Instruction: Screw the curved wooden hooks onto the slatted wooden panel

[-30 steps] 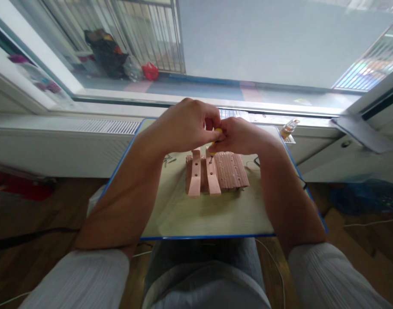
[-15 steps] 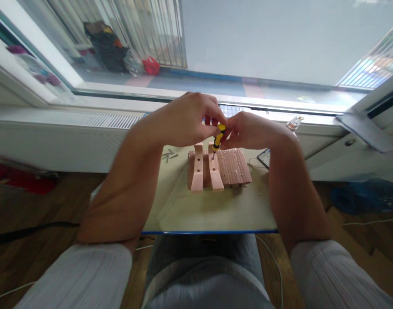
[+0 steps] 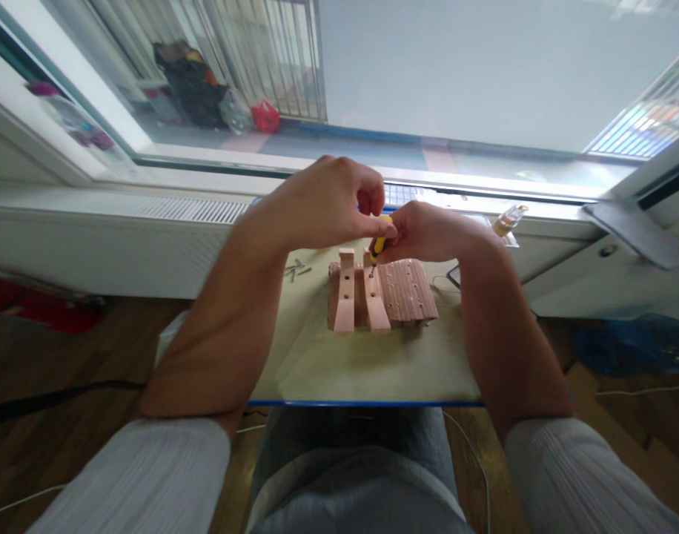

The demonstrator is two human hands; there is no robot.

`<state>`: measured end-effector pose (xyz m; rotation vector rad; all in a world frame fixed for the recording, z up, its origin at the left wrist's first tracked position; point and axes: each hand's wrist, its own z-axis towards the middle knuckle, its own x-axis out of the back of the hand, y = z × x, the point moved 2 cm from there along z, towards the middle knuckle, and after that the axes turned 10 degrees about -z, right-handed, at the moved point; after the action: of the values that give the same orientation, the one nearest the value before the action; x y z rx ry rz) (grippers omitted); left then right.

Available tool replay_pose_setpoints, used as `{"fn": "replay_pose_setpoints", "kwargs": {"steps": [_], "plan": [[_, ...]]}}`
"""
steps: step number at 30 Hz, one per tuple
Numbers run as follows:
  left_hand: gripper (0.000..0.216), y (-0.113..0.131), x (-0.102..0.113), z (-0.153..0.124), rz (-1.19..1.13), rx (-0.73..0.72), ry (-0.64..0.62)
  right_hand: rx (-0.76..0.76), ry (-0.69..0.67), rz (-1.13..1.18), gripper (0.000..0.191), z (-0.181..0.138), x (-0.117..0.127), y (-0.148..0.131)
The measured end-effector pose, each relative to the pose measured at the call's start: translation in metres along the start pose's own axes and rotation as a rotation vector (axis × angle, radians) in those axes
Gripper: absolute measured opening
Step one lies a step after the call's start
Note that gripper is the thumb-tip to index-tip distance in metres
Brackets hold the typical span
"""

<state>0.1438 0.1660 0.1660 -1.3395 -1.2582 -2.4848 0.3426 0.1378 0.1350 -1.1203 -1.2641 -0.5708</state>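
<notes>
Left fingers [image 3: 380, 225] and right fingers [image 3: 385, 255] are covering part of the screwdriver [image 3: 379, 245]; its tip [image 3: 372, 271] is appearing too small to judge contact. Right forearm [image 3: 489, 326] is hiding part of a dark-edged object [image 3: 454, 276]; the picture's edge is cropping blue plastic [image 3: 628, 345].

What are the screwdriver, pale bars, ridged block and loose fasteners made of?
Screwdriver: handle likely plastic, from its yellow-and-black colouring; thin dark shaft, probably metal.
Pale bars: probably wood, matte and smooth-looking; grain too small to tell, so plastic possible.
Ridged block: looks like corrugated cardboard, brown with parallel ridges; shiny patches might be tape.
Loose fasteners: likely metal, slim and grey.
</notes>
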Motion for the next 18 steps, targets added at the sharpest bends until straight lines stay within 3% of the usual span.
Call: {"fn": "replay_pose_setpoints", "kwargs": {"steps": [5,12,18], "plan": [[0.021,0.0013,-0.0017,0.0006,-0.099,-0.014,0.029,-0.029,0.0,-0.033,0.02,-0.0008,0.0007,-0.0043],[0.023,0.0013,-0.0034,0.0005,-0.053,-0.015,0.051,-0.071,0.007,-0.063,0.021,-0.0021,0.0023,-0.0063],[0.018,-0.0002,-0.0031,0.0013,-0.019,-0.026,0.045,-0.012,-0.003,0.006,0.022,0.0,-0.0007,-0.0035]]}}
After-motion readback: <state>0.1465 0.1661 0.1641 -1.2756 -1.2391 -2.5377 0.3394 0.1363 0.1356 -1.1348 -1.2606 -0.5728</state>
